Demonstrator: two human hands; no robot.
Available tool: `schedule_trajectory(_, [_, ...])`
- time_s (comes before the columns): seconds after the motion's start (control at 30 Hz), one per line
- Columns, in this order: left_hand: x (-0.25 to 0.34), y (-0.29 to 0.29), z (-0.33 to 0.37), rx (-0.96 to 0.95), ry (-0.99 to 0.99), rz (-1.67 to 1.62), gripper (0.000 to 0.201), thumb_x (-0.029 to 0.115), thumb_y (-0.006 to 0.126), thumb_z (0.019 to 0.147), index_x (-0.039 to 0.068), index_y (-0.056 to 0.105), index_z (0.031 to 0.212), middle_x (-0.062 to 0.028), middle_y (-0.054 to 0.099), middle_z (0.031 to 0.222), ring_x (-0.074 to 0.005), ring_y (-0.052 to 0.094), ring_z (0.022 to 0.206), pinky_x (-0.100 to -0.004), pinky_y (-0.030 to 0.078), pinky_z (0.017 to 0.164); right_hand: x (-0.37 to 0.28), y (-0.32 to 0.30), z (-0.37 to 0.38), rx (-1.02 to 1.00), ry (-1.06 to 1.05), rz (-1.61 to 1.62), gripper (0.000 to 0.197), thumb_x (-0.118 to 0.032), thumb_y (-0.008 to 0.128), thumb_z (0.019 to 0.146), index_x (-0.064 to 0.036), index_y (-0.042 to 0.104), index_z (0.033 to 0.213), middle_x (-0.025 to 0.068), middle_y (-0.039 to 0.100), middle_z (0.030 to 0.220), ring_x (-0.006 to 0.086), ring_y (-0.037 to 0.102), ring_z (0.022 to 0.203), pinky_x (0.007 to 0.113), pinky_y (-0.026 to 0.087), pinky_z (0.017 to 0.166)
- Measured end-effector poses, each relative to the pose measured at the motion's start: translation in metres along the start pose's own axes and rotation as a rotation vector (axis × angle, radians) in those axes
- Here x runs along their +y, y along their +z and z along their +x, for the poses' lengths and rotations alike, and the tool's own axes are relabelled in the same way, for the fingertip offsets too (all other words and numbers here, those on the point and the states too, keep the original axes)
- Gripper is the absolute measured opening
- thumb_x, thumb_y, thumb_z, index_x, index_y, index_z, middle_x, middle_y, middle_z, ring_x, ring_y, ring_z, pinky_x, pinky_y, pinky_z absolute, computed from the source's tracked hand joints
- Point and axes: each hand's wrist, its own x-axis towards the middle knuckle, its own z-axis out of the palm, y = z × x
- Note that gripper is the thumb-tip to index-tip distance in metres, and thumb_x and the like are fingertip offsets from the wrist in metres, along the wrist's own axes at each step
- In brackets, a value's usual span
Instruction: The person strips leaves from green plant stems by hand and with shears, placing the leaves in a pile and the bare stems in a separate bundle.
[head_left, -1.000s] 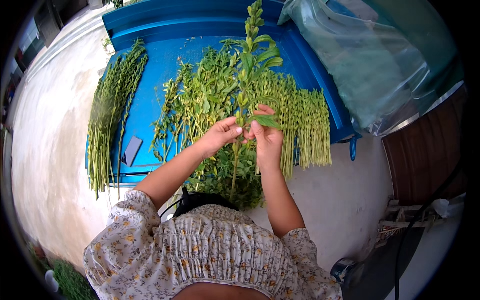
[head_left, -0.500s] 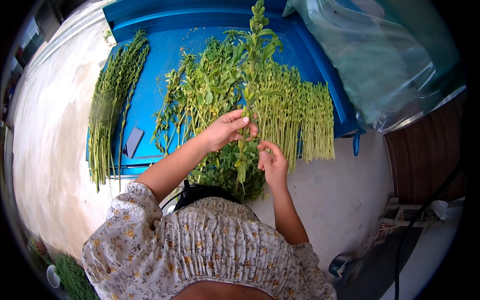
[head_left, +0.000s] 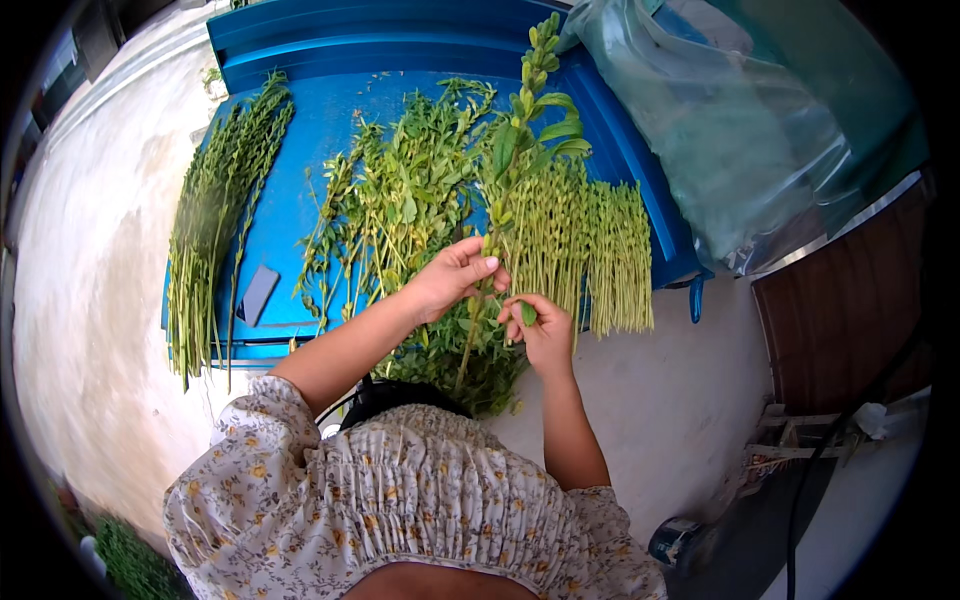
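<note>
My left hand (head_left: 455, 280) is closed round a tall green stalk (head_left: 507, 195), which looks like sesame, with pods and leaves up its length. It stands nearly upright, its top leaning slightly right. Just right of the stalk's lower part, my right hand (head_left: 548, 340) has its fingers curled in a pinch with a green leaf (head_left: 528, 314) in them. Behind the stalk, a loose leafy pile of stalks (head_left: 400, 190) lies on the blue metal bed (head_left: 320, 100). Beneath my hands is a mass of green leaves (head_left: 490, 375), partly hidden by my left arm.
Stripped podded stalks (head_left: 615, 255) lie side by side at the right of the bed. A long bundle of stalks (head_left: 215, 225) lies at its left, with a grey phone (head_left: 257, 295) beside it. Clear plastic sheeting (head_left: 730, 130) hangs at the far right. A dark bucket (head_left: 678, 540) stands lower right.
My left hand and the stalk have come down a little, and the stalk's top leans more to the right. My right hand has moved lower and now holds a leaf.
</note>
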Motion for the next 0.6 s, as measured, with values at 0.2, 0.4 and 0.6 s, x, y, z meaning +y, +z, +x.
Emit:
schedule_trajectory(0.2, [0.005, 0.021, -0.008, 0.052, 0.072, 0.055, 0.014, 0.018, 0.060, 0.082, 0.012, 0.054, 0.093, 0.0073, 0.053, 0.068, 0.0006, 0.041, 0.057, -0.0162, 0.031, 0.050, -0.062, 0.028, 0.025, 0.355, -0.284, -0.515, 0.039, -0.003, 0.068, 0.069, -0.0040, 0.054, 0.106, 0.0038, 0.055, 0.083, 0.0117, 0.051, 0.054, 0.024, 0.039, 0.046])
schedule_trajectory(0.4, [0.003, 0.025, -0.006, 0.002, 0.025, 0.088, 0.023, 0.024, 0.056, 0.085, 0.010, 0.053, 0.103, 0.0027, 0.056, 0.080, -0.0052, 0.048, 0.070, -0.0203, 0.037, 0.058, -0.054, 0.014, 0.054, 0.326, -0.573, -0.558, 0.018, 0.004, 0.063, 0.067, -0.0039, 0.062, 0.083, 0.0043, 0.054, 0.077, 0.0148, 0.054, 0.058, 0.026, 0.042, 0.050])
schedule_trajectory(0.6, [0.007, 0.023, -0.008, 0.013, -0.092, -0.037, 0.032, 0.030, 0.046, 0.090, 0.011, 0.047, 0.116, 0.0002, 0.057, 0.092, -0.0087, 0.053, 0.087, -0.0260, 0.041, 0.068, -0.047, 0.006, 0.034, 0.268, -0.747, -0.587, 0.017, 0.008, 0.060, 0.066, -0.0007, 0.060, 0.080, 0.0062, 0.059, 0.084, 0.0175, 0.060, 0.064, 0.026, 0.048, 0.052])
